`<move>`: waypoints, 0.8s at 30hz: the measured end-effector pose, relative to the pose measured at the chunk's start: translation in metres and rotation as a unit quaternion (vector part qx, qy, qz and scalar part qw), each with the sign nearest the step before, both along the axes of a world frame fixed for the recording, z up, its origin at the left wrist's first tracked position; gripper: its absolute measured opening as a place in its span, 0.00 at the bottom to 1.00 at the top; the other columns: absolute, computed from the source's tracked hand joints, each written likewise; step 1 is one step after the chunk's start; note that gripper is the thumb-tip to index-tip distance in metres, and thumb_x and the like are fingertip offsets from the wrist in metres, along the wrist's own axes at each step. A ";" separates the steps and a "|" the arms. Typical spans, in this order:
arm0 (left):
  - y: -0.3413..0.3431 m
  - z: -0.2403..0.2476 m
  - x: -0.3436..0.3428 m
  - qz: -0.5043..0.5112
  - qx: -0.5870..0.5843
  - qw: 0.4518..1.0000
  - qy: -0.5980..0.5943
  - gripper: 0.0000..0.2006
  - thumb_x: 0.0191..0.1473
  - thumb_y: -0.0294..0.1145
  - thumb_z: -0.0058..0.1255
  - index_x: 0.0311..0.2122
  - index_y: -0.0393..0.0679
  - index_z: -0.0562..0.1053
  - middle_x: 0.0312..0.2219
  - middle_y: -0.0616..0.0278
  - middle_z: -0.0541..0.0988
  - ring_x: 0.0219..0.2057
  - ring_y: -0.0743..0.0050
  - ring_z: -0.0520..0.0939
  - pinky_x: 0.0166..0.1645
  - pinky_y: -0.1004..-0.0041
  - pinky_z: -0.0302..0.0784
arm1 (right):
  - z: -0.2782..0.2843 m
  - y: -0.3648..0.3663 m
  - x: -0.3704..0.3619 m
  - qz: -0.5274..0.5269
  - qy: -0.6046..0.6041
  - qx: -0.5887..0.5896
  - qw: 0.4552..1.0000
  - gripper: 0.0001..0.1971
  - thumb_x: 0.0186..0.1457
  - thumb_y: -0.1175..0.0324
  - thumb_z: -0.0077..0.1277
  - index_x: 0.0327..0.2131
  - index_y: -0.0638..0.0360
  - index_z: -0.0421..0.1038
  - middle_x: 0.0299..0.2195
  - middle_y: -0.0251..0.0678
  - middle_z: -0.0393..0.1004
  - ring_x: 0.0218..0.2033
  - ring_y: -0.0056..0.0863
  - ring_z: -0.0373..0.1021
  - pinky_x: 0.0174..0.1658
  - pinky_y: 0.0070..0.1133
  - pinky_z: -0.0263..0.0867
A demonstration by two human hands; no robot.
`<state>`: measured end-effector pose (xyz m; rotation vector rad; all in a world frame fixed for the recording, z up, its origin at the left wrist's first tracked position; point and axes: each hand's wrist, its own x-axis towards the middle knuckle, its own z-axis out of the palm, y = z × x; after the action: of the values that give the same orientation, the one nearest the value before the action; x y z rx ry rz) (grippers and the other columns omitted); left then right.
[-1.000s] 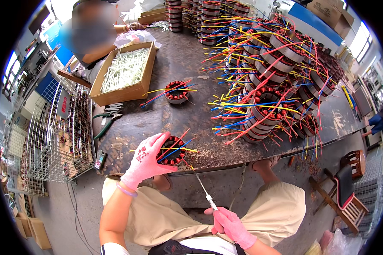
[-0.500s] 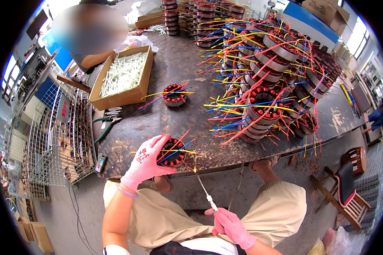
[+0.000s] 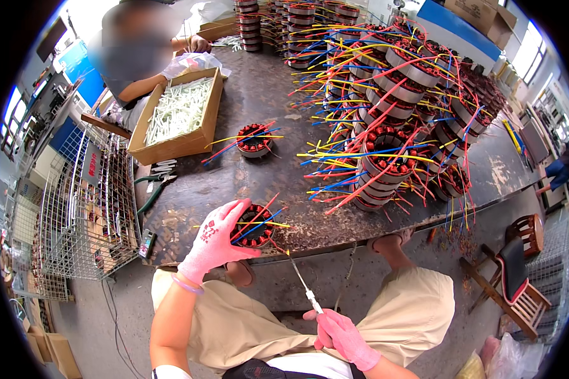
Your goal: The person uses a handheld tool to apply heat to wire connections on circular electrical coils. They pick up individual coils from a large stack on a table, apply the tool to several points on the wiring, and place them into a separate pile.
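In a pink glove, my left hand (image 3: 214, 243) grips the left side of a ring-shaped motor stator (image 3: 259, 240) at the table's front edge. Red, blue and yellow leads lie across the stator's top, and a short reddish lead sticks out toward me. My right hand (image 3: 344, 338), also gloved in pink, is closed round the white handle of a thin torch (image 3: 301, 278) over my lap. A small orange flame shows at the torch's tip, close to the end of that short lead. Whether they touch, I cannot tell. Another stator (image 3: 255, 150) with coloured leads lies farther back.
Tall stacks of wired stators (image 3: 385, 145) fill the table's right side. At the left stand a wooden box (image 3: 177, 148) of white sleeves and green-handled pliers (image 3: 150, 197). A wire cage (image 3: 88, 215) adjoins the table. Another person (image 3: 139, 69) sits at the far left.
The flame at the torch tip looks smaller and lower. My hands have hardly moved. The other person's hand has come up into view above the box.
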<state>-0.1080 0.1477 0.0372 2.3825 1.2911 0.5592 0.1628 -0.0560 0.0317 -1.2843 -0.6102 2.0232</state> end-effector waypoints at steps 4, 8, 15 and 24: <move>0.001 -0.001 0.001 -0.003 -0.001 1.000 -0.002 0.51 0.29 0.42 0.74 0.62 0.41 0.63 0.57 0.48 0.68 0.58 0.46 0.70 0.62 0.58 0.65 | -0.001 0.000 0.000 0.005 -0.010 0.000 1.000 0.17 0.68 0.64 0.38 0.52 0.66 0.69 0.15 0.26 0.60 0.19 0.16 0.61 0.30 0.19 0.67; 0.001 -0.001 0.003 -0.004 0.000 1.000 -0.002 0.51 0.29 0.41 0.74 0.62 0.41 0.63 0.57 0.48 0.69 0.58 0.46 0.70 0.62 0.58 0.65 | -0.003 -0.001 0.002 -0.003 0.003 0.009 1.000 0.18 0.68 0.64 0.38 0.52 0.66 0.69 0.15 0.26 0.60 0.19 0.17 0.62 0.30 0.19 0.67; 0.001 -0.003 0.002 -0.006 0.005 1.000 0.001 0.50 0.31 0.46 0.74 0.62 0.41 0.63 0.57 0.48 0.69 0.58 0.46 0.70 0.62 0.57 0.64 | -0.003 -0.003 0.004 0.008 -0.024 0.013 1.000 0.18 0.68 0.64 0.38 0.51 0.66 0.70 0.16 0.26 0.60 0.19 0.17 0.62 0.30 0.18 0.67; 0.002 -0.004 0.003 -0.009 0.007 1.000 0.003 0.50 0.31 0.47 0.74 0.62 0.41 0.64 0.57 0.48 0.69 0.58 0.46 0.70 0.62 0.57 0.64 | -0.003 -0.002 0.002 0.001 -0.011 0.008 1.000 0.18 0.68 0.63 0.38 0.50 0.66 0.70 0.16 0.27 0.60 0.19 0.17 0.61 0.30 0.19 0.66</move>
<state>-0.1054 0.1501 0.0331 2.4070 1.2705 0.5590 0.1650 -0.0581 0.0291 -1.2998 -0.6370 2.0038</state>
